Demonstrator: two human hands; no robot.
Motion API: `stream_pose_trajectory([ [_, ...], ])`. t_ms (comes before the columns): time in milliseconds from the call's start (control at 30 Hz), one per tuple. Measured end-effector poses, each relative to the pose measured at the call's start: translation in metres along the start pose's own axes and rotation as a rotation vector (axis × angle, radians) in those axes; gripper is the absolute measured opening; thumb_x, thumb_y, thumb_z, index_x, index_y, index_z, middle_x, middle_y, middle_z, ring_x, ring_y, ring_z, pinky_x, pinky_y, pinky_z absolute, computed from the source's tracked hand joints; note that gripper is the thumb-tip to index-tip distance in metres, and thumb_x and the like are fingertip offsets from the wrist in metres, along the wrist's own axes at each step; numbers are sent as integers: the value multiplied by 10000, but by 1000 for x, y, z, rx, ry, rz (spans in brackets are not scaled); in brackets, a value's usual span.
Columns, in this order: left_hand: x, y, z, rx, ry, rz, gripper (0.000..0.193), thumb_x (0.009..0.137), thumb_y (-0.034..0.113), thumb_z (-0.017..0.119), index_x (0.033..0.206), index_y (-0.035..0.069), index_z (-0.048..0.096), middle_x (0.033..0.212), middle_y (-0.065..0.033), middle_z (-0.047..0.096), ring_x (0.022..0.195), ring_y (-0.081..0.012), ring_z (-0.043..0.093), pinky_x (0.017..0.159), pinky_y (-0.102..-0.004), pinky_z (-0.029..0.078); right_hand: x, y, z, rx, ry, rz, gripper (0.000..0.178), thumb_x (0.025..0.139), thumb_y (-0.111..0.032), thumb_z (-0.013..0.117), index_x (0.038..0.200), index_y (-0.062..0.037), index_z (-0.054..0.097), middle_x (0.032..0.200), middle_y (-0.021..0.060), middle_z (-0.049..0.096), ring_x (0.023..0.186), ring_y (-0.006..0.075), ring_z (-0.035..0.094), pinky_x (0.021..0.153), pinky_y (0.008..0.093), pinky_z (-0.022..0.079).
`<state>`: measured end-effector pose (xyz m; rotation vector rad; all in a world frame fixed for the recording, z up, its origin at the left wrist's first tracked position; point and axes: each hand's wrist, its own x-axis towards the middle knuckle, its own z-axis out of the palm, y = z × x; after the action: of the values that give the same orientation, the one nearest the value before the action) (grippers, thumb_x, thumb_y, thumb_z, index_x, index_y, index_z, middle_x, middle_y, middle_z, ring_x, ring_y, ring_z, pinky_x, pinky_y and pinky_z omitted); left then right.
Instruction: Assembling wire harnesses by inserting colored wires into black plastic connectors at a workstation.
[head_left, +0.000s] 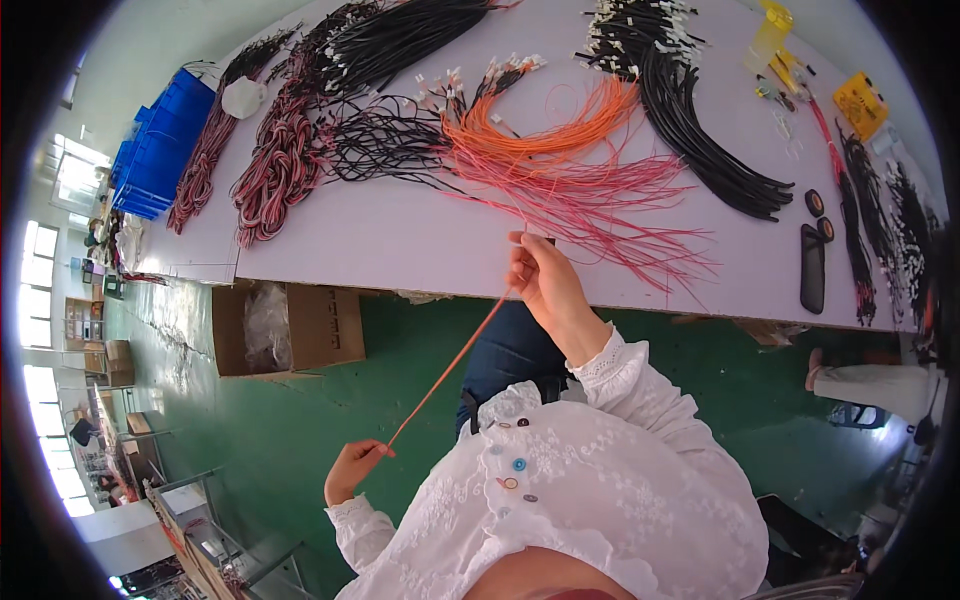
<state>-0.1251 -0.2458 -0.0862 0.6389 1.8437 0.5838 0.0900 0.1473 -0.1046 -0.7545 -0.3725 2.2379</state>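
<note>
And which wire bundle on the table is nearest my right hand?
The pink bundle, loosely fanned out; the orange bundle and black ones lie farther away.

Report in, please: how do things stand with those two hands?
Left hand low, pinching a thin reddish strand. Right hand by the table edge, holding it higher. Strand straight between them, nothing crossing in front.

The single wire (445, 370) is coloured orange-red; one curved bundle (545, 143) is shown in bright orange, the loose wires (560, 190) below it in pinkish red; the thick cables (690, 135) are rendered plain black; the twisted bundle (270, 185) is streaked with red, black and white; the table (350, 240) is tinted pale lilac, the floor (270, 430) green; the crates (160, 145) are coloured blue; the blouse (620, 480) is patterned with white-on-white floral embroidery.
</note>
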Motion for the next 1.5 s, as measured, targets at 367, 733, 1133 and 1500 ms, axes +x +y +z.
stream_pose_trajectory([
  [367,81,38,2,729,364,397,129,887,77,666,987,40,739,837,-108,673,764,-179,643,710,-326,517,-58,-13,-3,-85,-124,-13,201,1032,-254,530,1035,-61,585,648,-25,450,575,54,387,545,232,325],
  [733,273,270,6,692,855,1138,220,850,51,663,1068,66,643,1056,-96,639,949,-327,629,787,-409,523,-85,-10,-13,-183,-5,165,229,1056,-266,471,1027,-48,536,643,-27,400,566,56,330,546,225,299],
  [1133,305,271,-26,906,934,1020,200,859,155,681,1042,120,607,973,-41,617,930,-266,617,756,-417,515,-85,-16,-19,-171,-1,182,214,1059,-237,455,1038,-43,541,676,-19,427,575,48,353,539,221,299],
  [1500,295,291,-45,966,711,1127,201,876,107,637,1070,85,592,939,-68,598,912,-297,600,796,-418,489,-85,-10,-20,-181,-22,194,222,1058,-248,471,1031,-51,571,705,-13,471,594,53,384,551,220,326],
])
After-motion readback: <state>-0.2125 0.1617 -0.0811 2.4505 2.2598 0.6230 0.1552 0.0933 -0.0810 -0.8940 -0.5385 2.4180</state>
